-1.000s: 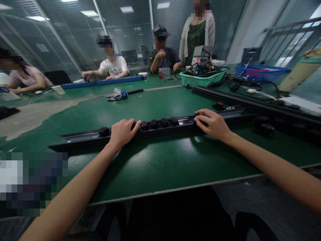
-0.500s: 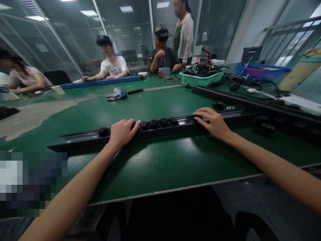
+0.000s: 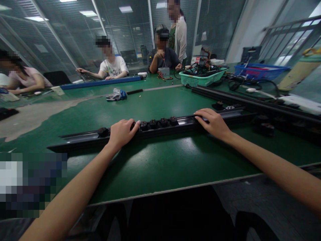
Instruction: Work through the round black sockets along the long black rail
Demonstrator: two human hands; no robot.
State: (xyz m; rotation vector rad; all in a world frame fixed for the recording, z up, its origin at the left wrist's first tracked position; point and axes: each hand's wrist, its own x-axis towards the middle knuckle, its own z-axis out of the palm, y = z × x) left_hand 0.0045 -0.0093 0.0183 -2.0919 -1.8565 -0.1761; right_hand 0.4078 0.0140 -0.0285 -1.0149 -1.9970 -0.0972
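A long black channel-shaped rail (image 3: 80, 138) lies across the green table in front of me. Several round black socket-like modules (image 3: 153, 124) sit in a row inside its trough, with one more module (image 3: 102, 132) further left. My left hand (image 3: 123, 132) is closed over the rail left of the row, thumb towards the modules, and hides part of the trough. To the right of the row, my right hand (image 3: 213, 123) grips the rail, fingertips at its far edge. What lies under both palms is hidden.
More black rails (image 3: 230, 97) and loose black modules (image 3: 267, 129) lie to the right. Further back are a green basket (image 3: 200, 79) of cables, a blue basket (image 3: 263, 72) and a grey-blue glove (image 3: 116, 94). Co-workers sit along the far side; one person stands.
My hands and the rail stay practically still. Across the table, a seated co-worker in white has raised a hand, and the standing person has shifted left.
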